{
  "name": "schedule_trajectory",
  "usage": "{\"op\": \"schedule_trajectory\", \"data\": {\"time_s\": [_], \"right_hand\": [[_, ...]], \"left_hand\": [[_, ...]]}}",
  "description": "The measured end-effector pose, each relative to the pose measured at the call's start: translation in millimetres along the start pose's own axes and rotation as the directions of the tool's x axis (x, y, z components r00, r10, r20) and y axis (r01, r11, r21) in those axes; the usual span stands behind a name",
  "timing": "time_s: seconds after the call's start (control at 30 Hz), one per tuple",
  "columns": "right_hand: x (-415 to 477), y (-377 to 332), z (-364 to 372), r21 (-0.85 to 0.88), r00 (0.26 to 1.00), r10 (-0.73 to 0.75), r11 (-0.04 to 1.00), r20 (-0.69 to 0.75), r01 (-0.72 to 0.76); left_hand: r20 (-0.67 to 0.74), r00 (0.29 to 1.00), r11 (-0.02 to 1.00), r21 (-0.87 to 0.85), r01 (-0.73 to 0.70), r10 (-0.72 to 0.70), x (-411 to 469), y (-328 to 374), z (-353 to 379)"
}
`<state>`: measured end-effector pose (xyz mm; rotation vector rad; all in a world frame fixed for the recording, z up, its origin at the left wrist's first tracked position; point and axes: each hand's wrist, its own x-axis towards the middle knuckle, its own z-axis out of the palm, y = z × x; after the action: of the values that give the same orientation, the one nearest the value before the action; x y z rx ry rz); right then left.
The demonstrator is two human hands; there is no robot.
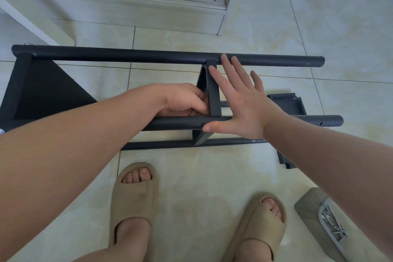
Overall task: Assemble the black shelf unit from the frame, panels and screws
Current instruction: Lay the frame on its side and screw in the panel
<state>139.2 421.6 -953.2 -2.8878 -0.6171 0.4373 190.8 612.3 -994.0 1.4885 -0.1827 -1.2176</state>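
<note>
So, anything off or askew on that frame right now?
Nothing damaged. The middle panel, held between the left hand and the flat right hand, looks slightly slanted to the tubes. A second panel lies loose on the floor under the tubes' bare right ends.

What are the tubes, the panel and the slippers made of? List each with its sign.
The tubes look like painted metal, matte dark grey: round, with a drilled hole near one end. The panel seems thin sheet metal in the same coat: folded edge. The slippers are probably soft foam, matte beige: thick and moulded.
</note>
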Motion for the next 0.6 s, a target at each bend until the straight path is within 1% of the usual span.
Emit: {"op": "schedule_trajectory", "data": {"time_s": [0.1,0.13,0.2,0.23,0.27,0.3,0.33,0.37,0.4,0.43,0.5,0.57,0.6], "right_hand": [[0.7,2.0,3.5,-0.007,1.0,-0.007,1.0,-0.003,0.007],[1.4,2.3,4.6,-0.008,1.0,-0.011,1.0,-0.005,0.011],[4.3,3.9,3.7,-0.007,1.0,-0.009,1.0,-0.007,0.009],[5.0,4.3,1.9,-0.004,1.0,-0.005,1.0,-0.004,0.005],[4.2,3.5,0.1,-0.001,1.0,-0.001,1.0,0.0,0.001],[2.1,2.5,-0.4,-0.001,1.0,0.01,1.0,0.0,-0.01],[-1.0,1.4,-0.6,-0.003,0.999,0.036,0.999,-0.005,-0.036],[-4.1,-1.1,-0.8,-0.01,0.996,0.087,0.996,-0.002,-0.087],[-7.5,-5.0,-2.0,-0.014,0.986,0.163,0.987,0.026,-0.163],[-12.1,-9.1,-4.5,-0.014,0.964,0.254,0.967,0.084,-0.254],[-22.8,-14.0,-11.4,-0.007,0.897,0.385,0.919,0.217,-0.393],[-37.3,-13.6,-19.9,0.025,0.865,0.414,0.899,0.284,-0.438],[-46.4,-11.8,-23.7,0.013,0.869,0.402,0.906,0.287,-0.424]], "left_hand": [[0.033,0.999,1.0,-0.029,0.003,-0.002,-1.6,0.1,-0.8],[0.04,0.999,0.998,-0.065,0.007,-0.004,-2.9,-0.1,-1.4],[0.003,1.0,0.994,-0.106,0.017,-0.017,-7.8,2.1,-0.7],[-0.071,0.997,0.999,-0.036,0.024,-0.027,-12.0,3.8,0.0],[-0.173,0.984,0.988,0.145,0.057,-0.031,-18.5,5.9,0.4],[-0.26,0.965,0.922,0.368,0.125,-0.027,-26.8,8.2,1.5],[-0.297,0.954,0.818,0.541,0.194,-0.03,-34.5,11.1,3.4],[-0.299,0.951,0.75,0.61,0.255,-0.08,-43.1,14.2,6.5],[-0.3,0.942,0.736,0.602,0.31,-0.151,-51.6,15.8,9.6],[-0.316,0.929,0.739,0.575,0.351,-0.195,-59.3,16.4,13.1],[-0.345,0.921,0.718,0.593,0.364,-0.182,-73.0,21.3,19.0],[-0.352,0.921,0.655,0.659,0.37,-0.166,-81.8,30.5,27.6],[-0.367,0.914,0.591,0.704,0.395,-0.173,-85.8,34.0,34.6]]}}
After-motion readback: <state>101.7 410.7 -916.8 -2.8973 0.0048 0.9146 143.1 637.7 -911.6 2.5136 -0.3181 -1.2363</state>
